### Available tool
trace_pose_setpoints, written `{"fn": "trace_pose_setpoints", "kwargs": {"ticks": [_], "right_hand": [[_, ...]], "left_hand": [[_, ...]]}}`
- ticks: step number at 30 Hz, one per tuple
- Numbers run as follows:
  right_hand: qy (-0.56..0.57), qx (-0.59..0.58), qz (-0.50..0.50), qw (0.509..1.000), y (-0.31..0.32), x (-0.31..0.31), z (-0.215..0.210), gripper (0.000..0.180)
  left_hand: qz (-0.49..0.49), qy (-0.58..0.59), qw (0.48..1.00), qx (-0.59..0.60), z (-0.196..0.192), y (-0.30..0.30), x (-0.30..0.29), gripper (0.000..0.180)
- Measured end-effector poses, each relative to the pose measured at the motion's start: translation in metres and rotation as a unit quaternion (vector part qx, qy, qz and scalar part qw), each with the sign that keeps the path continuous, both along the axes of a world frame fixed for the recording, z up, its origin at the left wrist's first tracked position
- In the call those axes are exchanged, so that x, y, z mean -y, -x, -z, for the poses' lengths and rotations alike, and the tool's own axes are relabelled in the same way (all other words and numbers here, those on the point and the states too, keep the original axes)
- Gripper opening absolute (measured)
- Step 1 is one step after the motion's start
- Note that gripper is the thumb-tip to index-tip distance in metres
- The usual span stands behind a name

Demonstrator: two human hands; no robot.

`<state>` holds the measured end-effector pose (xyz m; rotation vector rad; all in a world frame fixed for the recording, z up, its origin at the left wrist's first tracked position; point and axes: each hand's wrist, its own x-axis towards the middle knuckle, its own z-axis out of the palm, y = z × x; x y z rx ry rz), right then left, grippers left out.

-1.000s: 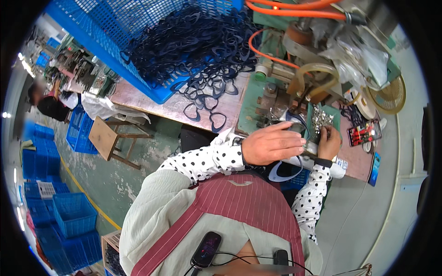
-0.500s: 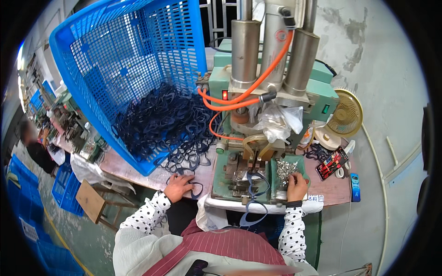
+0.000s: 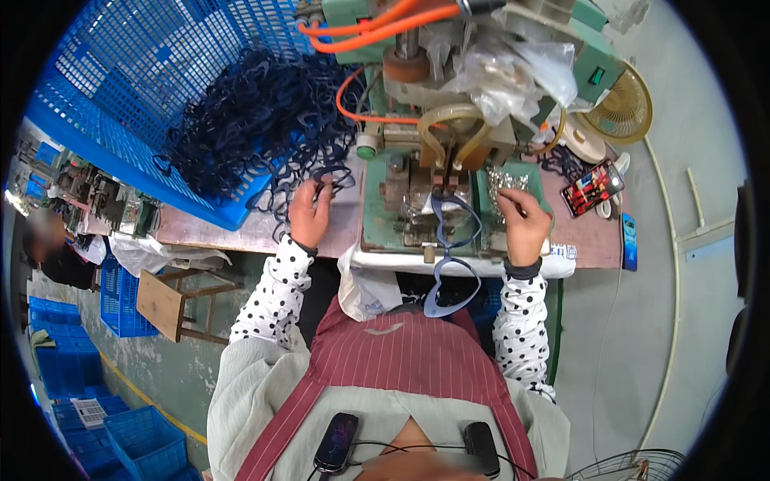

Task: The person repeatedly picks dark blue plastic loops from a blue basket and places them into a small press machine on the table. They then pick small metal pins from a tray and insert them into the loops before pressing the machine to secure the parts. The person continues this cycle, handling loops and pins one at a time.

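Observation:
At the near edge of a loose heap of dark blue looped straps [image 3: 249,120], my left hand [image 3: 308,215] pinches one dark blue strap [image 3: 334,175] between thumb and fingers. My right hand [image 3: 525,228] is over the front of a green tray [image 3: 539,186] holding small shiny metal parts [image 3: 507,178]. Its thumb and fingertips are drawn together; whatever they hold is too small to make out. Between my hands, a lighter blue looped strap [image 3: 442,240] hangs from the green press machine [image 3: 377,200] down over the table's front edge.
A tilted blue plastic basket [image 3: 88,104] holds the strap heap at left. Orange hoses [image 3: 385,30] and a plastic bag [image 3: 513,76] hang on the machine. To the right are a red-black package [image 3: 592,189], a blue case [image 3: 629,240] and a fan [image 3: 622,104]. A wooden stool [image 3: 160,305] stands left.
The view has tipped downward. My left hand has moved from the table top to the heap's edge and grips a strap. My right hand has drawn slightly back from the metal parts.

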<state>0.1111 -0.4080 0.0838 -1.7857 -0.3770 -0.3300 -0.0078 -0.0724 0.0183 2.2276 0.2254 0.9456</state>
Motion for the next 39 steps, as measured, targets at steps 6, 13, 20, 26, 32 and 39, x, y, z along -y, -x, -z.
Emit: {"fn": "trace_pose_setpoints", "kwargs": {"ticks": [6,13,20,26,32,39], "right_hand": [[-0.033,-0.053,-0.156,0.986,0.024,-0.025,-0.042,0.017],[0.013,-0.126,-0.129,0.983,0.026,-0.041,-0.048,0.023],[-0.104,-0.143,-0.113,0.978,0.028,-0.07,-0.052,0.049],[-0.059,-0.102,-0.068,0.991,0.025,-0.064,-0.04,0.053],[0.2,0.063,0.196,0.958,-0.046,0.023,0.036,0.032],[0.429,0.162,0.099,0.883,-0.037,0.038,0.058,0.031]], "left_hand": [[0.086,-0.118,0.979,0.143,-0.062,-0.007,0.054,0.016],[0.149,-0.169,0.959,0.174,-0.086,0.003,0.076,0.029],[0.208,-0.2,0.939,0.187,-0.097,0.008,0.097,0.044],[0.382,-0.213,0.875,0.207,-0.098,-0.001,0.126,0.026],[0.44,-0.214,0.852,0.187,-0.086,-0.019,0.132,0.031],[0.443,-0.204,0.854,0.181,-0.084,-0.019,0.128,0.033]]}}
